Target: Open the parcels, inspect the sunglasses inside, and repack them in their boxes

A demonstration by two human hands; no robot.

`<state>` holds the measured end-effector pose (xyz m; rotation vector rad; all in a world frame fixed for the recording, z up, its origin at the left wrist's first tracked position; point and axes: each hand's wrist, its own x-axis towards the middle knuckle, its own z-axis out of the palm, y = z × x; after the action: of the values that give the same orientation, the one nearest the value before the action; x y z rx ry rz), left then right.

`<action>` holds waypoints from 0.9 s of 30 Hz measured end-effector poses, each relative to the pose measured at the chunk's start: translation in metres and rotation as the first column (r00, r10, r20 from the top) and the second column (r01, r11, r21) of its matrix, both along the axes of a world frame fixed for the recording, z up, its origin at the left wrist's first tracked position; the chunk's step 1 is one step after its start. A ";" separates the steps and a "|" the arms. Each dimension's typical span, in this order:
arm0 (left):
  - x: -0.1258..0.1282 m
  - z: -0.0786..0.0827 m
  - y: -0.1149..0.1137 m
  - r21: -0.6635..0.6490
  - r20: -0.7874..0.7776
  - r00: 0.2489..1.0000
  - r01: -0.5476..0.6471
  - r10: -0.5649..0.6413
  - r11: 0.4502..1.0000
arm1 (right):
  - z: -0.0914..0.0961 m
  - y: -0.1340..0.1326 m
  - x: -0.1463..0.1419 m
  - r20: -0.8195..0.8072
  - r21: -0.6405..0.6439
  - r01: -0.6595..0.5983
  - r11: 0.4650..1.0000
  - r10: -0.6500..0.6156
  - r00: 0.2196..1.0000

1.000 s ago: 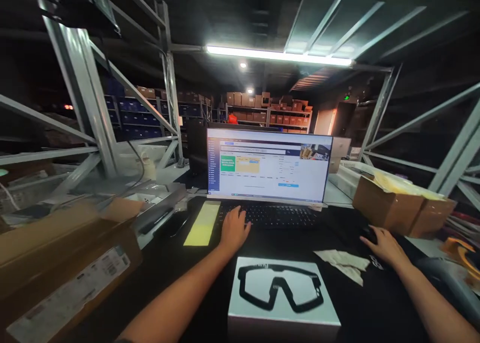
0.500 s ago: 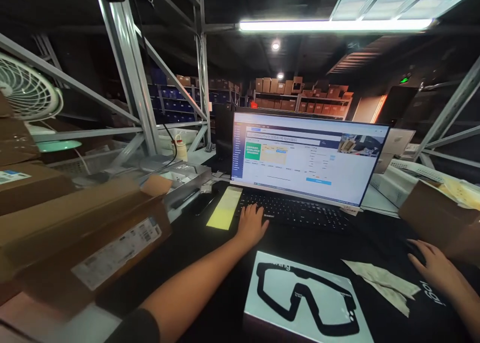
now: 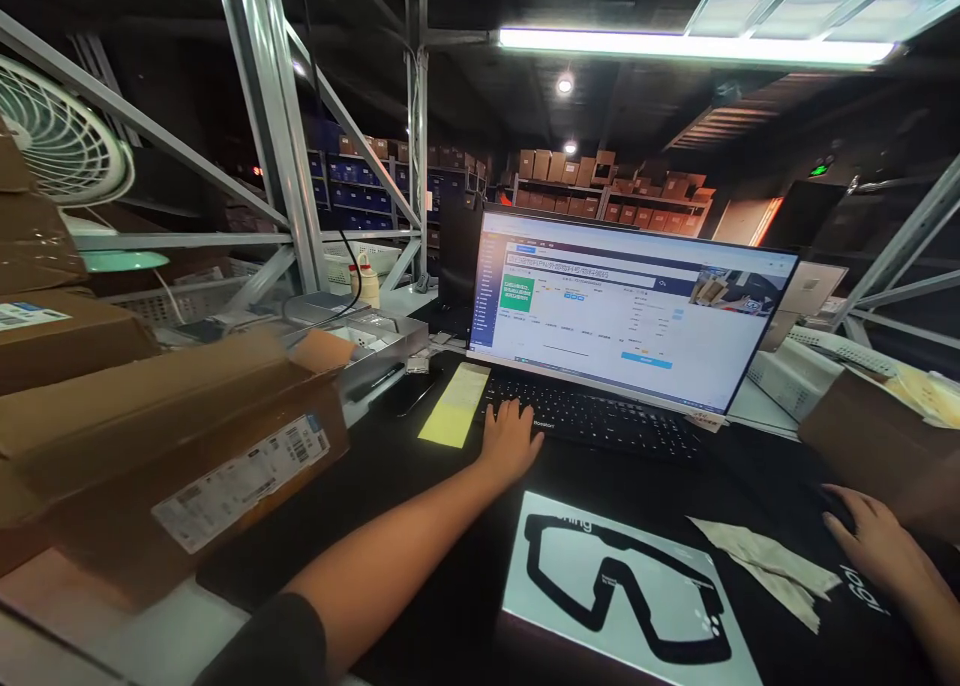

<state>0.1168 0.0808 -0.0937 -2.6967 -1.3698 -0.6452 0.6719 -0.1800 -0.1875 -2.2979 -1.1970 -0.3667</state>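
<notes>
At the far left, we are seeing a fan [image 3: 67,131] being cut off by the edge. We are resting our left hand [image 3: 512,441] on the keyboard's [image 3: 607,413] left end, fingers slightly parted, covering some keys. A white box [image 3: 675,606] is running past the bottom edge. At right, our right hand [image 3: 877,544] is lying over a dark mouse [image 3: 841,504], barely showing against the black mat [image 3: 615,478]; we aren't managing to tell how its fingers are curling.

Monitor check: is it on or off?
On: the monitor glows with a page showing a green block and a blue button, behind the keyboard.
</notes>
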 end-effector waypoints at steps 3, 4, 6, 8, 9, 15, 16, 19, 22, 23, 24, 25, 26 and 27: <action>0.000 -0.001 0.000 0.006 -0.007 1.000 -0.001 0.001 1.000 | -0.001 -0.001 0.004 0.008 -0.036 0.000 0.999 0.001 1.000; 0.000 -0.001 0.000 0.009 -0.010 1.000 -0.003 0.003 1.000 | -0.001 -0.001 0.005 0.007 -0.044 0.003 0.999 -0.003 1.000; 0.001 -0.003 0.001 0.014 -0.013 1.000 -0.010 0.011 1.000 | -0.002 -0.001 0.007 0.006 -0.053 0.013 0.999 -0.012 1.000; 0.001 -0.004 0.001 0.018 -0.014 1.000 -0.018 0.018 1.000 | -0.002 -0.001 0.008 0.005 -0.052 0.016 0.999 -0.016 1.000; 0.001 -0.004 0.002 0.019 -0.014 1.000 -0.020 0.020 1.000 | -0.003 -0.001 0.009 0.005 -0.048 0.013 0.999 -0.012 1.000; 0.001 -0.003 0.002 0.024 -0.010 1.000 -0.025 0.026 0.999 | -0.003 0.000 0.015 -0.004 -0.007 -0.019 1.000 0.019 1.000; 0.001 -0.003 0.001 0.024 -0.009 1.000 -0.026 0.027 0.999 | -0.003 0.000 0.015 -0.007 0.003 -0.029 1.000 0.029 1.000; 0.001 -0.001 0.000 0.027 -0.007 1.000 -0.027 0.027 0.999 | -0.002 0.000 0.015 -0.012 0.042 -0.054 0.998 0.055 0.998; 0.001 0.001 0.001 0.037 -0.007 1.000 -0.028 0.028 0.999 | 0.001 0.001 0.012 -0.009 0.083 -0.062 0.995 0.063 0.998; 0.001 0.002 0.002 0.040 -0.008 1.000 -0.028 0.029 0.999 | 0.003 0.002 0.010 -0.006 0.095 -0.062 0.993 0.063 0.998; 0.001 0.003 0.003 0.043 -0.009 1.000 -0.030 0.030 0.999 | 0.005 0.003 0.008 -0.001 0.107 -0.064 0.992 0.064 0.998; 0.000 0.004 0.004 0.044 -0.011 0.999 -0.031 0.031 0.999 | 0.007 0.003 0.005 0.007 0.118 -0.067 0.991 0.067 0.998; 0.000 0.006 0.006 0.045 -0.012 0.999 -0.032 0.033 0.998 | 0.009 0.004 0.001 0.017 0.131 -0.072 0.989 0.070 0.997; 0.000 0.007 0.007 0.044 -0.012 0.999 -0.032 0.033 0.999 | 0.011 0.005 -0.004 0.031 0.146 -0.077 0.986 0.073 0.997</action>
<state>0.1165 0.0881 -0.0870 -2.6344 -1.3770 -0.6460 0.6680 -0.1754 -0.1761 -2.1226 -1.2227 -0.4428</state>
